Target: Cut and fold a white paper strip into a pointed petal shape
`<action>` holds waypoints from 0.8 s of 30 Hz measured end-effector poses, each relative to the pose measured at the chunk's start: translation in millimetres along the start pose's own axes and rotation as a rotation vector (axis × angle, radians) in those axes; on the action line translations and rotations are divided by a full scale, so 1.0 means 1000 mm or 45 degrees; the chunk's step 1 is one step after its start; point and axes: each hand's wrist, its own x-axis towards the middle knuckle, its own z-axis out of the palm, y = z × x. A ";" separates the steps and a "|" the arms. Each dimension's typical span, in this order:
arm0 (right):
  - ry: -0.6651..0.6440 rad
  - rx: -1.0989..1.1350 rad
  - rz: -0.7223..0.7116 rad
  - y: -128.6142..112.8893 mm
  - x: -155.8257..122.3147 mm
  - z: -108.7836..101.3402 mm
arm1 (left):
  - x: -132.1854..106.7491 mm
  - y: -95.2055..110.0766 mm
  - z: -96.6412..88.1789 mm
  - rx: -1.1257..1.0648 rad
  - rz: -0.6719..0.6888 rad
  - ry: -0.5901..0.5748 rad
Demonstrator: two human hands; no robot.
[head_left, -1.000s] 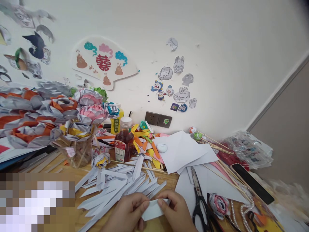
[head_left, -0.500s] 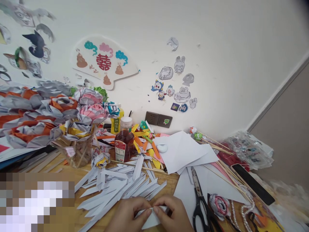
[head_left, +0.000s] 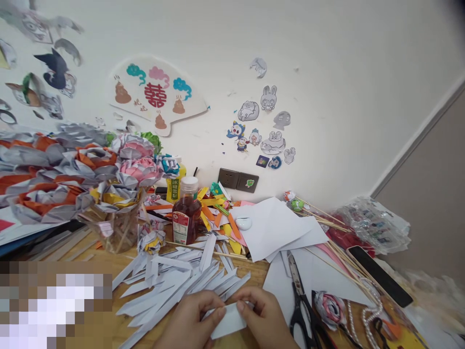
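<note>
My left hand (head_left: 191, 322) and my right hand (head_left: 263, 320) meet at the bottom middle of the view, both pinching a small folded white paper piece (head_left: 228, 321) between thumbs and fingers, just above the wooden table (head_left: 123, 266). Right behind my hands lies a heap of several folded white paper strips (head_left: 178, 281). Black-handled scissors (head_left: 301, 300) lie on the table just right of my right hand.
A bottle of red liquid (head_left: 186, 218), a clear cup of sticks (head_left: 114, 228) and paper flowers (head_left: 72, 169) stand at the left. White sheets (head_left: 276, 225), bamboo skewers (head_left: 337, 264), a black phone (head_left: 379, 274), a small paper rose (head_left: 329, 308) and plastic bags (head_left: 374, 223) lie right.
My hands shifted slightly on the paper piece, working its fold; the fingertips moved apart again after pressing together. Nothing else on the table has moved.
</note>
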 end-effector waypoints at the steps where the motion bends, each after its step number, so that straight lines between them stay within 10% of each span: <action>1: -0.001 0.068 0.022 0.001 0.000 0.000 | 0.000 0.001 0.000 -0.003 -0.004 0.003; 24: 0.002 0.542 0.043 0.008 0.000 0.001 | 0.007 -0.008 -0.003 -0.285 -0.025 -0.040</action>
